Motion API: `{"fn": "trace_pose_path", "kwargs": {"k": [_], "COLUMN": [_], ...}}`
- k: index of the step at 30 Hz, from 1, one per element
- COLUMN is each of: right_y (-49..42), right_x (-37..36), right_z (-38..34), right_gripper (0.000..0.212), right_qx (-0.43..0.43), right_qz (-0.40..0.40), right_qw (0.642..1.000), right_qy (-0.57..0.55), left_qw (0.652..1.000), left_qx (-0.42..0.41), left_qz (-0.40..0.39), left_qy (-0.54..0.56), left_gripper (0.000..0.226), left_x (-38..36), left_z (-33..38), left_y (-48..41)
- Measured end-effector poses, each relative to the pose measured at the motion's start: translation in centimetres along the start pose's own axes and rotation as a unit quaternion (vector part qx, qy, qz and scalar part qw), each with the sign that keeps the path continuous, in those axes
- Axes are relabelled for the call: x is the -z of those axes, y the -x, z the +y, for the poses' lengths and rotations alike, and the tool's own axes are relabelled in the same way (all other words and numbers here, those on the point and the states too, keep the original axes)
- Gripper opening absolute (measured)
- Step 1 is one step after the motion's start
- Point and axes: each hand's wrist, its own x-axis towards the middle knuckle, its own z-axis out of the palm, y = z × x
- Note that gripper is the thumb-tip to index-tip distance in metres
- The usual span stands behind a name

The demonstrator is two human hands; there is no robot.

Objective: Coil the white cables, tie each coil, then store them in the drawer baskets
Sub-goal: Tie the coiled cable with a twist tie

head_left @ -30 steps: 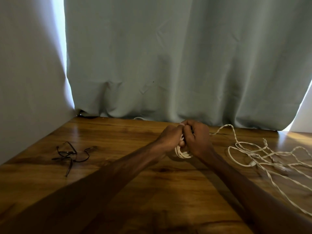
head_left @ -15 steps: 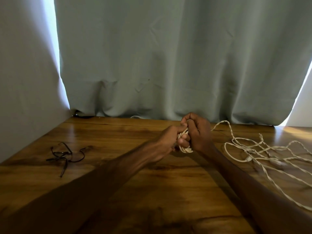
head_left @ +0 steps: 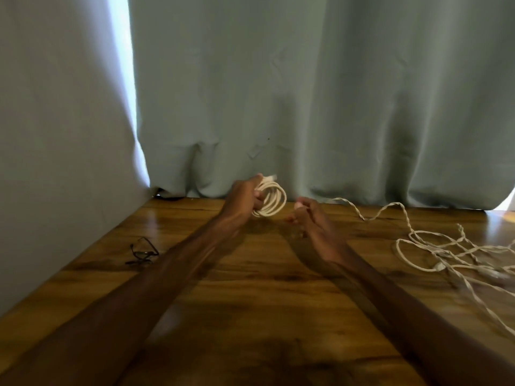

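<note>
White cable coil (head_left: pixel 274 200): wound in several loops and held above the far edge of the wooden table (head_left: pixel 250 302). The left hand (head_left: pixel 243 199) grips it at its left side. No tie is seen on it. Right hand (head_left: pixel 309 221): just beside the coil but apart from it, fingers curled; blur prevents telling whether it pinches anything.

Step judged: coiling done, tying pending. The next move calls for a tie, probably one of the dark strips (head_left: pixel 143 252) lying to the left. Loose white cables (head_left: pixel 446 252) lie tangled at right. No drawer baskets in view.
</note>
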Motion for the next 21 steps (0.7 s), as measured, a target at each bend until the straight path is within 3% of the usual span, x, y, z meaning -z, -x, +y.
{"fn": "trace_pose_path", "kwargs": {"k": [3,7,12,17,21], "right_y": [0.5,1.0,-0.1,-1.8,-2.2], "right_x": [-2.9,-9.0,-16.1,-19.6,-19.0], "right_z": [-1.2,-2.5,-3.9,-3.9,-3.9], "right_gripper": [0.032,0.032,0.038,0.029,0.021], "right_qx": [-0.014,0.048,0.159,0.255,0.261], "right_qz": [-0.056,-0.149,-0.154,-0.196,-0.199], "right_qw": [0.997,0.983,0.957,0.920,0.917], "right_qy": [0.042,0.096,0.187,0.222,0.226], "left_qw": [1.000,0.995,0.994,0.991,0.992], "left_qx": [-0.006,0.015,-0.013,-0.015,-0.021], "left_qz": [0.027,0.067,0.078,0.096,0.101], "left_qy": [0.010,0.067,0.080,0.090,0.075], "left_gripper": [0.060,0.044,0.036,0.035,0.039], "left_x": [6.4,12.6,16.6,18.7,18.5], "left_z": [2.1,3.5,4.1,3.7,3.9], "left_y": [-0.6,-0.2,0.6,0.2,0.8]}}
